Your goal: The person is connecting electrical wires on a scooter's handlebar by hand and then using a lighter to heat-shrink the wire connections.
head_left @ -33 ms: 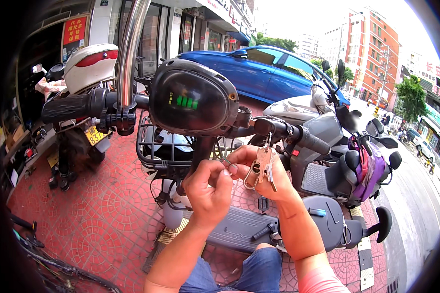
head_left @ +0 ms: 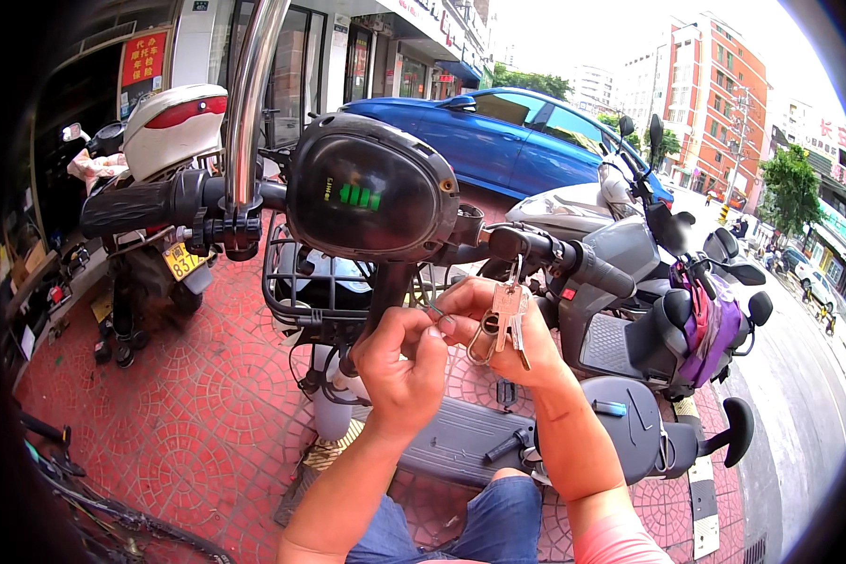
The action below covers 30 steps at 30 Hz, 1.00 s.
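Below the scooter's dashboard (head_left: 371, 197), my left hand (head_left: 402, 371) and my right hand (head_left: 539, 346) meet with their fingertips nearly touching. Both are closed in a pinch on a thin wire (head_left: 434, 309), of which a short greenish length shows; the rest is hidden by fingers. A bunch of keys (head_left: 508, 305) on a ring hangs from the right side of the handlebar, in front of my right hand. The dashboard display glows with green battery bars. Just behind my hands runs the dark steering column (head_left: 391, 287).
A black wire basket (head_left: 291, 287) sits beyond the column. The footboard (head_left: 451, 437) carries a black tool-like handle (head_left: 508, 446). On the seat (head_left: 620, 437) lie a blue cylinder (head_left: 609, 409) and a hex key (head_left: 639, 420). Another scooter (head_left: 620, 338) stands right; a blue car (head_left: 498, 141) is behind.
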Tool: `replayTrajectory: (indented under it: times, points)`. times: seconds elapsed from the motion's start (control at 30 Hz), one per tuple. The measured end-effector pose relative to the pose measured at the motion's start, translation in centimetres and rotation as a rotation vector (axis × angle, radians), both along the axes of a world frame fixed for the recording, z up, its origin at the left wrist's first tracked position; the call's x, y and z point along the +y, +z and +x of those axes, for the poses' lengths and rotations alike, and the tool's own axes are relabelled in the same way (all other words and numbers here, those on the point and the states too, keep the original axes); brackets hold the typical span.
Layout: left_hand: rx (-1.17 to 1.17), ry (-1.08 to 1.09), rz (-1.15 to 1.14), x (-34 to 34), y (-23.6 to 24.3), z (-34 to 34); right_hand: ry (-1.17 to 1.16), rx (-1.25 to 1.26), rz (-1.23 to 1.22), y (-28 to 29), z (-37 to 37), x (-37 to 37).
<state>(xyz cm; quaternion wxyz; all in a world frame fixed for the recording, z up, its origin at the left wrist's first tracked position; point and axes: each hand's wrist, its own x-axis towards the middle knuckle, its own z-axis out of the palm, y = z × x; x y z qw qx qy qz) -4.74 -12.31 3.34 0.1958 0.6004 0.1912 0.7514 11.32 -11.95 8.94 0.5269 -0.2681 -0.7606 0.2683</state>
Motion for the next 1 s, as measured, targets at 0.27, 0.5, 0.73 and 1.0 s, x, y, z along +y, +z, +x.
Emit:
replayTrajectory:
  times: [0.27, 0.5, 0.73, 1.0]
  points:
    - [-0.075, -0.044, -0.072, -0.3, 0.1, 0.5, -0.182, -0.172, 0.28, 1.4, -0.9, -1.4]
    - [-0.215, -0.272, -0.159, -0.7, 0.7, 0.6, -0.177, -0.17, 0.293, 2.3, -1.0, -2.3]
    - [-0.122, -0.195, -0.108, -0.6, 0.6, 0.2, -0.177, -0.193, 0.298, 2.1, -0.2, -2.8]
    - [0.04, -0.114, -0.054, -1.1, 0.9, -0.5, -0.251, -0.261, 0.428, 2.3, -0.3, -3.3]
